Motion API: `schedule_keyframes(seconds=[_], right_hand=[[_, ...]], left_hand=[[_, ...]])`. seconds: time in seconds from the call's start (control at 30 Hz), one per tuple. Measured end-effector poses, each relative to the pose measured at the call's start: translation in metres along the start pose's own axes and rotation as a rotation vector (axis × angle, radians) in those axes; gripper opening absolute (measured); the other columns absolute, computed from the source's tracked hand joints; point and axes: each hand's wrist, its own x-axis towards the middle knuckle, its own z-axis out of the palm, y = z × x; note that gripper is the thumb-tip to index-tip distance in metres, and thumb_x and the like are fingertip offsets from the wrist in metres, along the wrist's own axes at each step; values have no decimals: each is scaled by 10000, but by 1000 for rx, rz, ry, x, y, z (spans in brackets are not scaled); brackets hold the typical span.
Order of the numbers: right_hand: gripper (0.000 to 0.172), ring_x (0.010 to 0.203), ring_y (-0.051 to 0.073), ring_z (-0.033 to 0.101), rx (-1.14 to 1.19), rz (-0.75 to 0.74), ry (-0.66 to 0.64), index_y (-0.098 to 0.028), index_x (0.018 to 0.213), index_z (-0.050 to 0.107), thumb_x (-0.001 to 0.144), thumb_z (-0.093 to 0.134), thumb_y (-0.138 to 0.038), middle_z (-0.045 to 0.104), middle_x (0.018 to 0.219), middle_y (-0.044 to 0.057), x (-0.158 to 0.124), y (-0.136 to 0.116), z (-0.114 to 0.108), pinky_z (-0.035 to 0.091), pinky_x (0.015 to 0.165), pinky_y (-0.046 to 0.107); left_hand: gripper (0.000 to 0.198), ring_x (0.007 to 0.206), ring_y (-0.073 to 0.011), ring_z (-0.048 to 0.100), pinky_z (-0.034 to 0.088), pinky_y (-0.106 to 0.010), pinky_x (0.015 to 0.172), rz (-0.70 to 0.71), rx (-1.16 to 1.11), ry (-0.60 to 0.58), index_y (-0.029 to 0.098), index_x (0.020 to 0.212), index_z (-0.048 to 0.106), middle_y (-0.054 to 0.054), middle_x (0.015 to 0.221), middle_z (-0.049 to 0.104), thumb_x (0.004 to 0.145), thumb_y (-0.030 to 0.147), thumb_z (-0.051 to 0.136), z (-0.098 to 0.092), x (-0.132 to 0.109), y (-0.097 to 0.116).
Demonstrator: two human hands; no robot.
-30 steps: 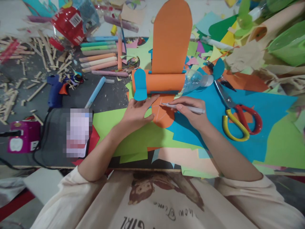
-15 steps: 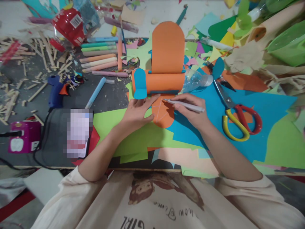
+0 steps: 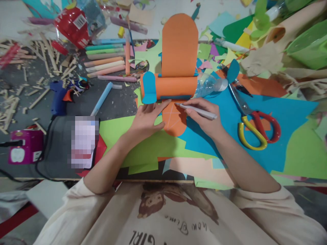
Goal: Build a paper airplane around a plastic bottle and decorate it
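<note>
A paper airplane model (image 3: 176, 87) lies before me, made of a plastic bottle (image 3: 211, 85) wrapped in orange paper with blue paper pieces. One rounded orange wing (image 3: 180, 46) points away from me; the other orange wing (image 3: 176, 124), marked with pale crossing lines, points toward me. My left hand (image 3: 149, 119) rests with fingers spread, its fingertips at the left edge of the near wing. A white pen (image 3: 201, 111) is pinched in my right hand (image 3: 208, 115), its tip on the near wing close to the bottle.
Scissors (image 3: 246, 110) with yellow and red handles lie on blue paper (image 3: 276, 146) at the right. Left are a blue glue gun (image 3: 58, 97), a phone (image 3: 84, 143), a purple power box (image 3: 25, 146), several markers (image 3: 106, 63) and scattered wooden sticks (image 3: 46, 51).
The pen tip has shifted slightly up and to the right on the near wing, with my right hand moving a little. My left hand stays in about the same place.
</note>
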Motion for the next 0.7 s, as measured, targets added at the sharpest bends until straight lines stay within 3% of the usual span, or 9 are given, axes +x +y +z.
schedule_keyframes(seconds=[0.37, 0.7], right_hand=[[178, 832, 206, 709, -35, 19, -32, -239, 894, 693, 847, 644, -404, 759, 928, 56, 0, -1, 1, 564, 725, 335], [132, 818, 193, 715, -42, -7, -13, -218, 895, 703, 839, 645, -322, 767, 919, 51, 0, 0, 1, 572, 707, 316]], left_hand=[[649, 1166, -276, 448, 299, -407, 1090, -14, 2, -19, 262, 1486, 334, -73, 1127, 554, 858, 271, 497, -1, 0, 2], [644, 1143, -271, 463, 314, -401, 1068, -9, 18, -13, 272, 1488, 326, -65, 1108, 555, 865, 288, 489, -1, 0, 1]])
